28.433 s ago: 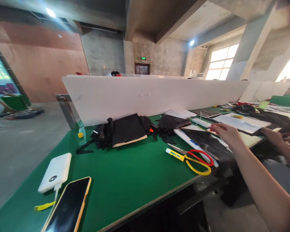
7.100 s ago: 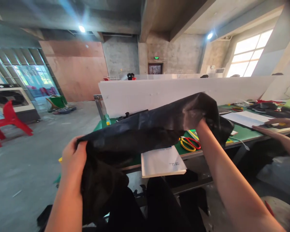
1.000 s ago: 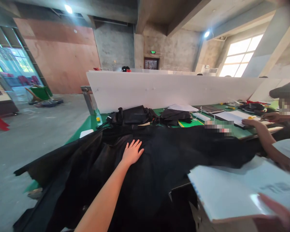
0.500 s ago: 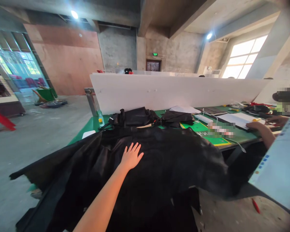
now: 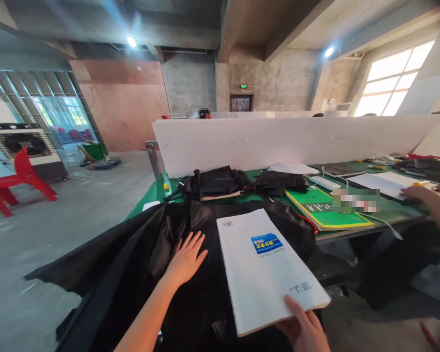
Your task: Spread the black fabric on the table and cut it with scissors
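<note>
Black leather-like sheet material (image 5: 132, 274) drapes over the near part of the table and hangs down in folds. My left hand (image 5: 186, 258) lies flat on it, fingers spread. My right hand (image 5: 303, 325) grips the lower right corner of a white-covered book (image 5: 264, 288), thumb on top and the other fingers beneath. The book has a blue label and a barcode, and it lies over the black material just right of my left hand. Whether its far end rests on the material I cannot tell.
Behind the material sit a black bag (image 5: 220, 181) and a green book (image 5: 326, 208). A white power strip (image 5: 324, 183) with a cable is nearby. A white partition (image 5: 278, 142) runs along the back. At the right, another person's hand (image 5: 418, 193) rests over white paper. A red chair (image 5: 20, 181) stands left.
The white book has come from the right edge onto the black material, and my right hand on it has come into view. My left hand remains flat. The view has turned left.
</note>
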The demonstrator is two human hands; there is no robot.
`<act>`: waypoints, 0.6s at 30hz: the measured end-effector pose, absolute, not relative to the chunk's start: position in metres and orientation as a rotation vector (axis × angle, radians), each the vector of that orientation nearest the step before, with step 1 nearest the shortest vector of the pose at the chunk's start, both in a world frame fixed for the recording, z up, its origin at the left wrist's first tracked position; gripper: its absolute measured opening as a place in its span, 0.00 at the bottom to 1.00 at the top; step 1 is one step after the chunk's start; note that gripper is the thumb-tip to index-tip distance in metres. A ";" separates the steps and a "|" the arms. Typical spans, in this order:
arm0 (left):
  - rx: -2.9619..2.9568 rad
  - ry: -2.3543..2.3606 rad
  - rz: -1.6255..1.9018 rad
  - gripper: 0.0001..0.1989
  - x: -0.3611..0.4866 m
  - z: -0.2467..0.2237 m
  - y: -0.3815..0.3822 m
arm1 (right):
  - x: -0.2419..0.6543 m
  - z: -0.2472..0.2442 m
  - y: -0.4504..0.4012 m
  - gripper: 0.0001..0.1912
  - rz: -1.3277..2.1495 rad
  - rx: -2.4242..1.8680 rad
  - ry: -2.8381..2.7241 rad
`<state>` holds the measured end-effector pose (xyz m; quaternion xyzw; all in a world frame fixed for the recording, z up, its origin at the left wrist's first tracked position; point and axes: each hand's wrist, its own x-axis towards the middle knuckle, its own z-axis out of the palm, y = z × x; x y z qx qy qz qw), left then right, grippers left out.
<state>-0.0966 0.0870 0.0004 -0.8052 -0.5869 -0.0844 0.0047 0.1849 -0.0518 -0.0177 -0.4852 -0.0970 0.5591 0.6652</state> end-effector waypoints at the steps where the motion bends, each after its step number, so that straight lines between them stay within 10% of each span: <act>1: -2.531 -1.832 -0.267 0.28 -0.097 0.000 0.086 | 0.176 -0.021 -0.050 0.34 1.288 -1.094 -0.176; 18: -2.595 -1.874 -0.323 0.30 -0.075 -0.005 0.138 | 0.172 0.014 -0.027 0.38 1.301 -0.923 -0.177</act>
